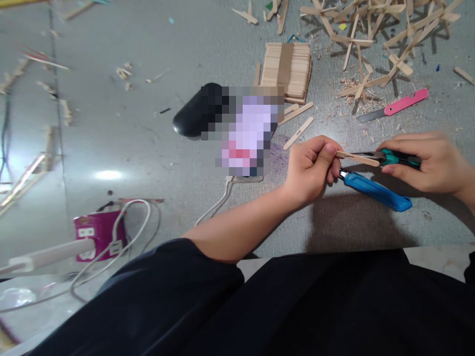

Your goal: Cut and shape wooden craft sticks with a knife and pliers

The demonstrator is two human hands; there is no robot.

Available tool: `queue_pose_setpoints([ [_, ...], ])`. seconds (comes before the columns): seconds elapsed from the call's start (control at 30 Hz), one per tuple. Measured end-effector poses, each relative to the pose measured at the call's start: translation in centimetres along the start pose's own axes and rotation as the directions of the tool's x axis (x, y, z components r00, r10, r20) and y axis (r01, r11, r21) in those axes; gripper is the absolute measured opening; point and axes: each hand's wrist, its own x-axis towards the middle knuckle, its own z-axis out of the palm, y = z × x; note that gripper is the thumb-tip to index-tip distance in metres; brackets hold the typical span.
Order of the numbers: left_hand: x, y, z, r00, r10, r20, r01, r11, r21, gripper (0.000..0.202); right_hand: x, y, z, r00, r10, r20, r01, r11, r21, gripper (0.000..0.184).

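My left hand (313, 165) is closed, pinching one end of a wooden craft stick (361, 159) between thumb and fingers. Wrapped round the green and black handles of long-nose pliers (393, 157) is my right hand (426, 160). The pliers' narrow jaws point left along the stick; whether they grip it I cannot tell. Just below lies a blue utility knife (376, 189), its tip by my left fingers. A pink folding knife (404, 104) rests above with its blade out. Loose slotted sticks (299, 132) lie to the upper left of my left hand.
A banded bundle of craft sticks (272, 66) lies behind, left of a lattice of joined sticks (382, 39) and wood shavings. A black oval case (198, 111) sits beside a blurred-out phone (248, 128). At lower left are a purple socket box (98, 235) and white cable (146, 217).
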Motion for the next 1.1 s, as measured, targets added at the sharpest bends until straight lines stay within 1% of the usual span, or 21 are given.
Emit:
queue_pose_setpoints([
  [0.23,-0.1,0.0,0.1,1.000,0.013,-0.021,-0.013,1.000,-0.006,0.060,0.0,-0.7,-0.2,1.000,-0.008,0.003,0.008,0.997,-0.073,0.013],
  [0.3,0.0,0.0,0.1,0.999,0.005,-0.040,-0.006,1.000,-0.005,0.062,-0.1,-0.7,-0.1,1.000,-0.008,-0.024,0.006,0.995,-0.099,0.015],
  [0.4,0.1,0.0,0.1,0.997,0.015,-0.074,-0.014,1.000,0.006,0.061,-0.3,-0.6,0.3,0.998,0.010,-0.066,-0.022,0.981,-0.191,0.018],
  [0.53,-0.1,-0.2,0.1,0.993,0.027,-0.114,-0.018,0.997,0.081,0.060,-0.6,-1.1,1.2,0.989,-0.078,-0.127,0.031,0.942,-0.335,0.025],
  [0.63,-0.2,-0.4,0.0,0.986,0.027,-0.167,-0.009,0.994,0.108,0.058,-0.8,-1.4,1.2,0.981,-0.124,-0.148,0.040,0.881,-0.471,0.029],
  [0.73,0.0,-0.6,-0.3,0.966,0.032,-0.257,-0.014,0.997,0.073,0.057,-0.9,-0.8,0.2,0.966,-0.138,-0.219,-0.013,0.819,-0.573,0.034],
  [0.8,0.3,-0.6,-0.6,0.955,0.028,-0.297,-0.015,0.999,0.044,0.057,-0.8,-0.1,-0.7,0.951,-0.076,-0.299,-0.106,0.830,-0.547,0.033],
  [0.83,0.5,-0.6,-0.7,0.954,0.025,-0.299,-0.015,0.999,0.037,0.057,-0.7,0.4,-0.9,0.950,-0.021,-0.311,-0.149,0.846,-0.512,0.034],
  [0.87,0.6,-0.5,-0.7,0.956,0.022,-0.294,-0.012,0.999,0.035,0.058,-0.7,0.7,-1.0,0.952,0.034,-0.304,-0.184,0.857,-0.481,0.034],
  [0.9,0.7,-0.5,-0.7,0.958,0.019,-0.286,-0.009,0.999,0.038,0.058,-0.6,1.0,-0.9,0.956,0.059,-0.288,-0.193,0.864,-0.464,0.036],
  [1.0,0.7,-0.5,-0.5,0.958,0.027,-0.285,-0.015,0.999,0.045,0.060,-0.5,1.6,0.1,0.977,0.050,-0.208,-0.143,0.875,-0.462,0.040],
  [1.1,0.6,-0.9,-0.4,0.956,0.068,-0.284,-0.056,0.997,0.048,0.065,-0.5,1.7,1.2,0.992,0.050,-0.112,-0.093,0.905,-0.415,0.038],
])
